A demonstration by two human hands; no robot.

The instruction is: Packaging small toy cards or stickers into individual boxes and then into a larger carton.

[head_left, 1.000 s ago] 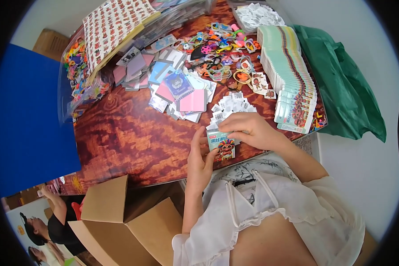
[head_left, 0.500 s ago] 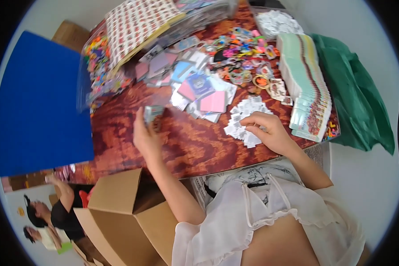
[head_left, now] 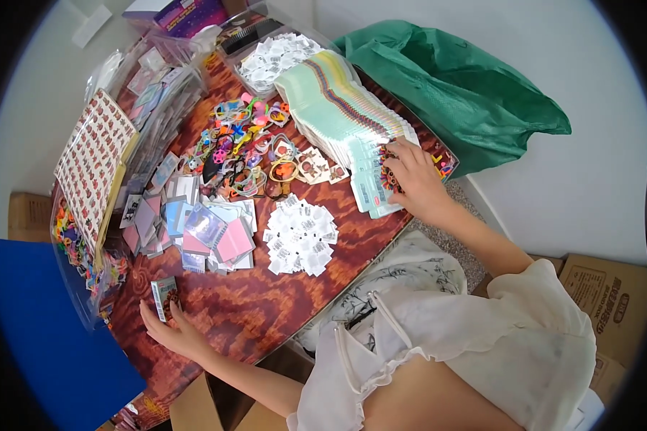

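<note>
At the lower left of the table my left hand (head_left: 176, 334) closes its thumb and fingers around a small printed box (head_left: 165, 297). My right hand (head_left: 415, 176) is curled over the near end of a long fanned row of flat printed cartons (head_left: 338, 100). Its fingers press on the end carton, and the thumb is partly hidden. Between the hands lie a heap of small white printed slips (head_left: 300, 235) and a pile of pink, blue and grey cards (head_left: 208, 233). Behind these is a mound of colourful bands and small trinkets (head_left: 241, 151).
A clear bin of bright trinkets (head_left: 75, 241) lies at the left, beneath a patterned sticker sheet (head_left: 93, 161). At the back stands a tray of white slips (head_left: 277, 57). A green plastic bag (head_left: 467, 93) hangs over the right edge. Cardboard boxes (head_left: 597, 302) stand at right.
My view has turned to the right. My right hand has moved from the white slips to the end of the carton row. My left hand has lowered with the small box.
</note>
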